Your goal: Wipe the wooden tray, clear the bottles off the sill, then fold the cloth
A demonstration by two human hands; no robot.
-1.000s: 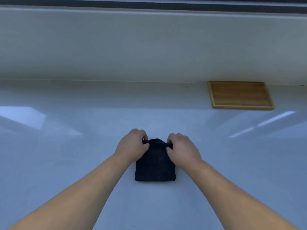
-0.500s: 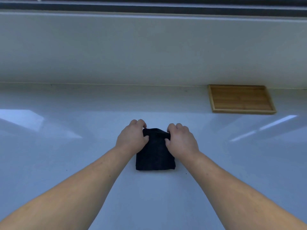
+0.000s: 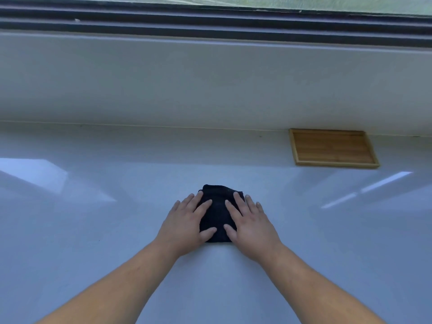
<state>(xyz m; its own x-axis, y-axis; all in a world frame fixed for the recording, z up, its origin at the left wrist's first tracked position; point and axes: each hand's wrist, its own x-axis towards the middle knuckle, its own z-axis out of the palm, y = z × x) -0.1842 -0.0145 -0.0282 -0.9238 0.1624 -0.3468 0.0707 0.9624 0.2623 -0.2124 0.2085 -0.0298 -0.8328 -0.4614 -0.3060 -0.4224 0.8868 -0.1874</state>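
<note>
Dark, soft cloth (image 3: 217, 213) is lying folded into a small thick pad under your palms, on the pale glossy counter (image 3: 93, 230) in front of you. Your left hand (image 3: 187, 224) is pressing flat on its left half, fingers spread and extended, gripping nothing; your right hand (image 3: 249, 226) is doing the same on the right half, thumbs nearly meeting over the middle. Both hands are open and flat, weighting the cloth rather than pinching it. The far edge is bulging up a little beyond your fingertips, so the layers are probably springing back. Judging by the look, it is light, limp and stackable, with no stiffness of its own; on this shiny surface it may be sliding easily if you push sideways, so pressing straight down seems safer. If another fold is wanted, the far corners are looking like the best places to pinch. Further out, the wooden tray (image 3: 332, 148) is sitting bare on the right, well apart from the cloth, tucked against the wall below the sill (image 3: 210, 73). No bottles are showing anywhere in view.
</note>
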